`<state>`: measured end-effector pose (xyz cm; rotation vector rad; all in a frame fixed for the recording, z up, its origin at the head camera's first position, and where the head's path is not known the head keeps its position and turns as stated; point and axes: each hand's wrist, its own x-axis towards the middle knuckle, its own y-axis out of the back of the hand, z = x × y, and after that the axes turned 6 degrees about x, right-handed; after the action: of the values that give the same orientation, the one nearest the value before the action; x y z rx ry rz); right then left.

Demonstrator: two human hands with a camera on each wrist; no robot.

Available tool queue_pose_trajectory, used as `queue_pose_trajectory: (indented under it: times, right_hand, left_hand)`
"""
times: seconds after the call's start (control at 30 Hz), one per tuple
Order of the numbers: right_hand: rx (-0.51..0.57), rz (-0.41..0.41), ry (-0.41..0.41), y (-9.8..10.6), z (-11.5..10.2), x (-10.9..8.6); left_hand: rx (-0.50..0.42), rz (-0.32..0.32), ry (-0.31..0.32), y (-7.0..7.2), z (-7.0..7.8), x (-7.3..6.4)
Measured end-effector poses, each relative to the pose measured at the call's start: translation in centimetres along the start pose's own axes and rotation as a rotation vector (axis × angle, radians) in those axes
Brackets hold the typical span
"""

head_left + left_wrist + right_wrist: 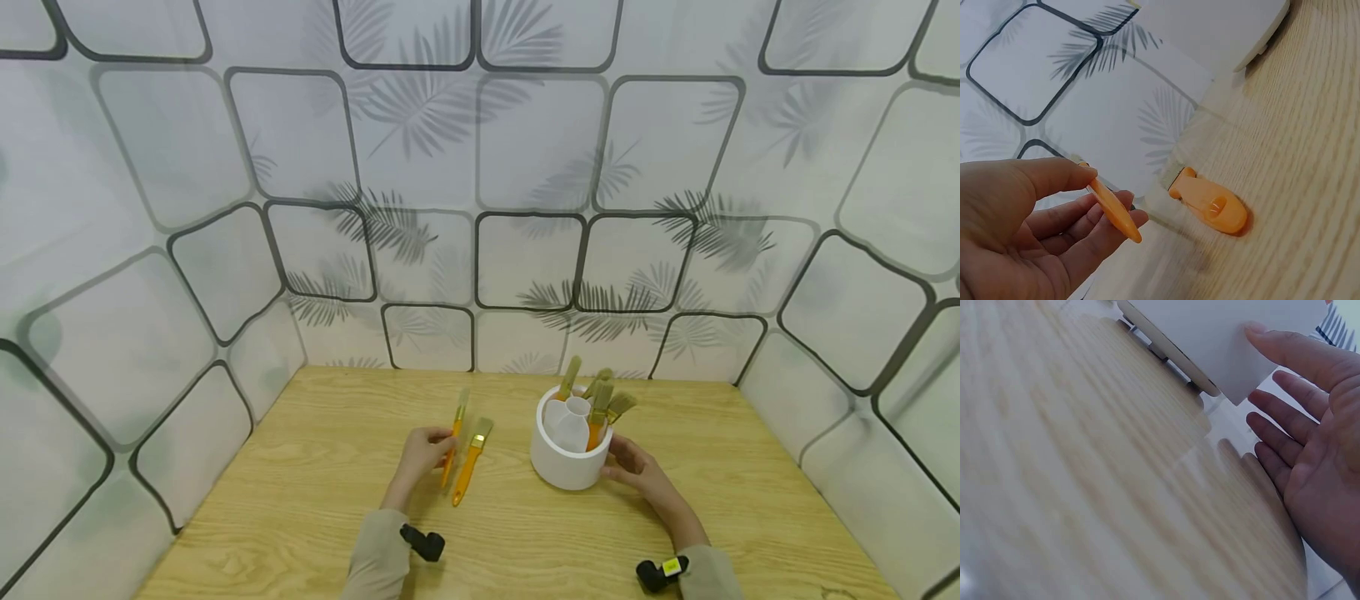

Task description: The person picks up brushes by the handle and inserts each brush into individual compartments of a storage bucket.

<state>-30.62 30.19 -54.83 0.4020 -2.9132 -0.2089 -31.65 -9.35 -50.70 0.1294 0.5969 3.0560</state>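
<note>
My left hand (420,458) pinches a slim paintbrush (459,414) by its orange handle, between thumb and fingers, bristles pointing away. In the left wrist view the end of that handle (1116,215) sticks out past the fingertips. Just right of it, a wider paintbrush (469,468) with an orange handle lies on the table. A round white brush holder (566,468) stands farther right, with several paintbrushes (600,407) upright or leaning in it. My right hand (639,473) is at the holder's right side, thumb against its wall, fingers fairly straight.
The wood-grain table (337,533) ends at a patterned curtain (427,250) behind and at both sides. Inside the holder are white divider cups (567,429). Low feet show under the holder's base in the right wrist view.
</note>
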Motion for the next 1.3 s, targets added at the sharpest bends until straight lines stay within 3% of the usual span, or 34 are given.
queue_pose_trajectory:
  times: [0.17, 0.4, 0.63, 0.97, 1.3]
  right_hand:
    - [-0.025, -0.008, 0.033, -0.1, -0.1, 0.0]
    - [-0.023, -0.01, 0.068, -0.2, -0.1, -0.1]
    - [-0.014, -0.008, 0.049, -0.3, -0.1, 0.0]
    - [-0.029, -0.005, 0.1, -0.2, 0.1, 0.2]
    - [-0.044, 0.033, 0.05, -0.2, 0.1, 0.2]
  left_hand:
    - [-0.088, -0.016, -0.081, 0.3, 0.0, -0.2]
    - [-0.05, -0.005, 0.02, -0.1, 0.3, -0.1]
    - [-0.035, -0.005, 0.003, -0.4, 1.0, -0.2]
    - [-0.08, -0.03, -0.036, -1.2, 1.6, -0.1]
    - [-0.106, -0.039, -0.024, -1.9, 2.4, -0.1]
